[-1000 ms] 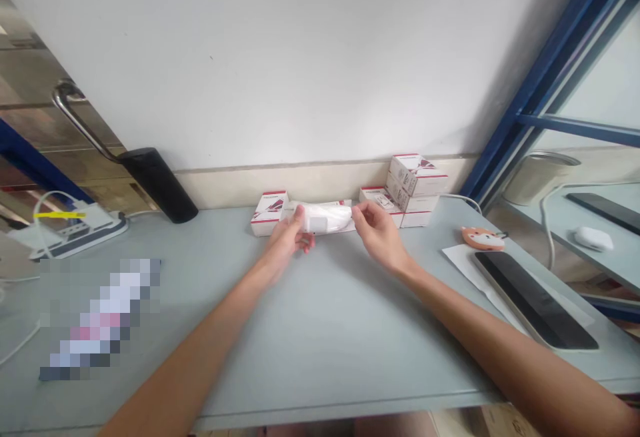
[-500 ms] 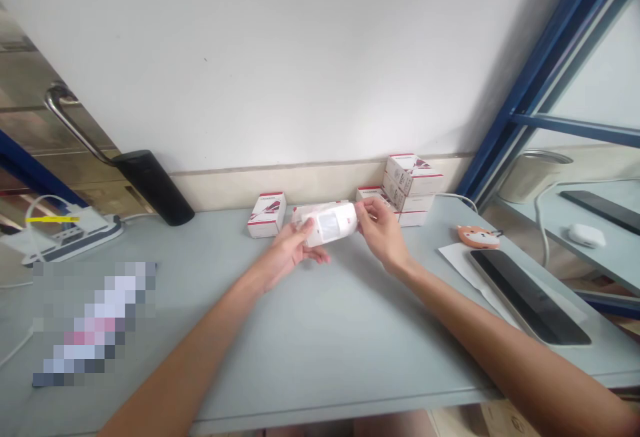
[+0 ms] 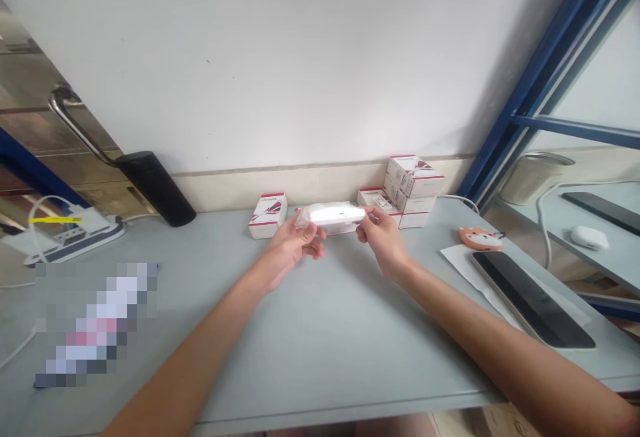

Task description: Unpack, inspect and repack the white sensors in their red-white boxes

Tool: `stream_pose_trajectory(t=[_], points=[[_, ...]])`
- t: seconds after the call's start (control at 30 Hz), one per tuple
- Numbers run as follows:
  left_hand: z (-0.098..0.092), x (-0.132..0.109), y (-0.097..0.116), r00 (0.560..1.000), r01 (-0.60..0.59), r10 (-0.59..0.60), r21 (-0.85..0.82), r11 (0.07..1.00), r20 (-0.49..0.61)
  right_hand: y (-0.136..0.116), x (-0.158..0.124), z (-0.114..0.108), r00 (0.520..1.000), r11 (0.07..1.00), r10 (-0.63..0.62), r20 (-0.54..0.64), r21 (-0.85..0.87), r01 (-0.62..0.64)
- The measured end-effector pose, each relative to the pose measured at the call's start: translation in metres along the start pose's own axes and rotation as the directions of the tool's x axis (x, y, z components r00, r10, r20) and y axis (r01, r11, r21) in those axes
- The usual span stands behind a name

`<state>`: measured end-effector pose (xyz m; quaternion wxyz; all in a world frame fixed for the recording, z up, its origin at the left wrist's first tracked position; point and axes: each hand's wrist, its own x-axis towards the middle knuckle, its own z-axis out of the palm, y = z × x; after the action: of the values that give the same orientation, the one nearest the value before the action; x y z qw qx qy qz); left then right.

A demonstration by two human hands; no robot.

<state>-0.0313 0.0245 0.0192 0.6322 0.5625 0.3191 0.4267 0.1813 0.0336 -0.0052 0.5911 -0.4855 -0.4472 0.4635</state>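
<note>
Left hand (image 3: 287, 248) and right hand (image 3: 384, 238) grip opposite ends of the white plastic device (image 3: 337, 213), raised above the counter (image 3: 320, 343): unboxed but not bare (clear wrapping (image 3: 303, 217) seemingly covers its left end).

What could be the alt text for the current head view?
A person's left hand and right hand hold a white object over a grey desk. Printed boxes stand near the wall; a phone lies at right.
</note>
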Motion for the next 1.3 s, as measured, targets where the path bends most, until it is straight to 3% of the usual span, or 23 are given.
stream_pose_trajectory(t=[0.13, 0.23, 0.3, 0.37, 0.47, 0.5, 0.57, 0.63, 0.67, 0.73, 0.8, 0.9, 0.97, 1.03, 1.1, 1.2, 1.3], points=[[0.002, 0.006, -0.01, 0.986, 0.012, 0.0, 0.067, 0.998, -0.164, 0.001, 0.001, -0.001, 0.978, 0.978, -0.209, -0.011, 0.002, 0.209], [-0.004, 0.008, -0.011, 0.977, 0.086, -0.091, -0.034, 0.996, -0.195, -0.005, -0.003, 0.0, 0.921, 0.924, -0.377, 0.096, -0.032, 0.381], [-0.008, 0.008, -0.011, 0.969, 0.15, -0.17, -0.119, 0.982, -0.181, -0.01, -0.005, 0.0, 0.893, 0.905, -0.414, 0.179, -0.023, 0.424], [-0.012, 0.007, -0.012, 0.962, 0.216, -0.235, -0.144, 0.966, -0.137, -0.013, -0.006, -0.001, 0.904, 0.933, -0.355, 0.236, 0.031, 0.359], [-0.013, 0.006, -0.013, 0.958, 0.265, -0.273, -0.089, 0.96, -0.084, -0.015, -0.01, -0.003, 0.915, 0.988, -0.146, 0.375, 0.111, 0.112], [-0.012, 0.006, -0.013, 0.961, 0.257, -0.262, -0.063, 0.964, -0.09, -0.016, -0.012, -0.003, 0.886, 0.993, -0.07, 0.459, 0.114, 0.019], [-0.009, 0.005, -0.012, 0.962, 0.221, -0.216, 0.008, 0.975, -0.164, -0.017, -0.018, -0.002, 0.775, 0.986, 0.039, 0.631, 0.101, -0.133], [-0.007, 0.006, -0.01, 0.944, 0.173, -0.13, 0.121, 0.977, -0.303, -0.02, -0.025, 0.0, 0.676, 0.965, 0.068, 0.734, 0.122, -0.23], [-0.007, 0.007, -0.008, 0.929, 0.149, -0.07, 0.193, 0.97, -0.364, -0.021, -0.028, 0.001, 0.656, 0.952, 0.064, 0.752, 0.151, -0.266], [-0.009, 0.008, -0.006, 0.904, 0.067, 0.1, 0.368, 0.927, -0.416, -0.023, -0.032, 0.004, 0.661, 0.927, 0.062, 0.748, 0.202, -0.315], [-0.013, 0.011, -0.007, 0.877, -0.041, 0.281, 0.522, 0.852, -0.39, -0.025, -0.034, 0.005, 0.676, 0.914, 0.077, 0.733, 0.218, -0.341], [-0.022, 0.014, -0.013, 0.815, -0.078, 0.41, 0.622, 0.779, -0.41, -0.028, -0.031, 0.005, 0.716, 0.919, 0.058, 0.695, 0.243, -0.31], [-0.027, 0.014, -0.018, 0.825, -0.06, 0.436, 0.712, 0.699, -0.359, -0.031, -0.025, 0.003, 0.791, 0.935, 0.003, 0.612, 0.28, -0.22], [-0.028, 0.013, -0.021, 0.89, -0.071, 0.417, 0.848, 0.525, -0.184, -0.033, -0.016, -0.001, 0.878, 0.96, -0.084, 0.471, 0.274, -0.055], [-0.025, 0.009, -0.021, 0.943, -0.095, 0.331, 0.934, 0.344, -0.026, -0.034, -0.006, -0.007, 0.924, 0.971, -0.2, 0.326, 0.193, 0.142], [-0.017, 0.004, -0.013, 0.947, -0.124, 0.316, 0.976, 0.178, 0.063, -0.032, 0.007, -0.017, 0.915, 0.935, -0.346, 0.207, -0.005, 0.355], [-0.011, 0.0, -0.006, 0.937, -0.114, 0.342, 0.989, 0.098, 0.074, -0.028, 0.011, -0.023, 0.904, 0.892, -0.378, 0.199, -0.185, 0.414]])
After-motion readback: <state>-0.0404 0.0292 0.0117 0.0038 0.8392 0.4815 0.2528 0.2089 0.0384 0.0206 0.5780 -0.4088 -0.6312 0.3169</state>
